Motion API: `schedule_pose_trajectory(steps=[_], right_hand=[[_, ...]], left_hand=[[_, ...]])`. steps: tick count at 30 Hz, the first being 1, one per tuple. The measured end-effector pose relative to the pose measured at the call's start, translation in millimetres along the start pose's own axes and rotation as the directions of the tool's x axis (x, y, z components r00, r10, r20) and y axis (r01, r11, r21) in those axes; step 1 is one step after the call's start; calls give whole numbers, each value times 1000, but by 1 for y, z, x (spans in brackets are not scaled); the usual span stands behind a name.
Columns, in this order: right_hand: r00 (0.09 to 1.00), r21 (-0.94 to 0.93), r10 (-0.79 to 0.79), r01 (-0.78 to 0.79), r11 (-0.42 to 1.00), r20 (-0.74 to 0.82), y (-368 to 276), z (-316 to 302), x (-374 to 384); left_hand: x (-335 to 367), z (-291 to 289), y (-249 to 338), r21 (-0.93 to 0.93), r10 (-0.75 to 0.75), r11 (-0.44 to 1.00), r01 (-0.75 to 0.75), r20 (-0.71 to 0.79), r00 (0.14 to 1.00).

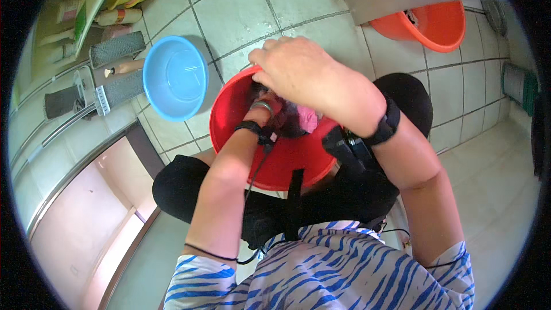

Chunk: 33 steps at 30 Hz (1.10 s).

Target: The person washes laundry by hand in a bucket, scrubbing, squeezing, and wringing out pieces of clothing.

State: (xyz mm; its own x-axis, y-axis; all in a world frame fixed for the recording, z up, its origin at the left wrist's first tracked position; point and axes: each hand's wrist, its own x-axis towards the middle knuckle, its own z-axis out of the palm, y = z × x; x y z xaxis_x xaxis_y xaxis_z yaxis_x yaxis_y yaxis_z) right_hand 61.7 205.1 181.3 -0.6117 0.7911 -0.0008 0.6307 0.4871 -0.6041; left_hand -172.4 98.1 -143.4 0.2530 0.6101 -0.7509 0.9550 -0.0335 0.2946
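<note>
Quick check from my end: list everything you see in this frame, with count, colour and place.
red basin: 1, red, on the tiled floor between the person's knees
wet cloth: dark and pink, bunched inside the red basin
blue basin: 1, light blue, left of the red basin
orange basin: 1, orange, upper right
brushes: 2, grey, far left
left hand: in the red basin, on the cloth
right hand: over the red basin, gripping the cloth

Both forearms reach forward and meet over the red basin [229,120]. The right hand [298,69] arches knuckles-up above its rim; the left hand [265,109] dips inside, mostly hidden.
</note>
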Motion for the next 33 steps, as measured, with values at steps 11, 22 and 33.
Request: schedule_pose_trajectory(steps=[11, 22, 33], right_hand=[[998, -3, 33, -34, 999, -50, 25, 0, -39], [994, -45, 101, -102, 994, -32, 33, -5, -48], [996, 58, 37, -42, 997, 83, 18, -14, -34]], left_hand=[[-284, -225, 166, -244, 241, 929, -277, -167, 956], [-155, -101, 154, -184, -101, 980, 80, -105, 989], [-29, 7, 116, 182, -314, 938, 295, 85, 946]])
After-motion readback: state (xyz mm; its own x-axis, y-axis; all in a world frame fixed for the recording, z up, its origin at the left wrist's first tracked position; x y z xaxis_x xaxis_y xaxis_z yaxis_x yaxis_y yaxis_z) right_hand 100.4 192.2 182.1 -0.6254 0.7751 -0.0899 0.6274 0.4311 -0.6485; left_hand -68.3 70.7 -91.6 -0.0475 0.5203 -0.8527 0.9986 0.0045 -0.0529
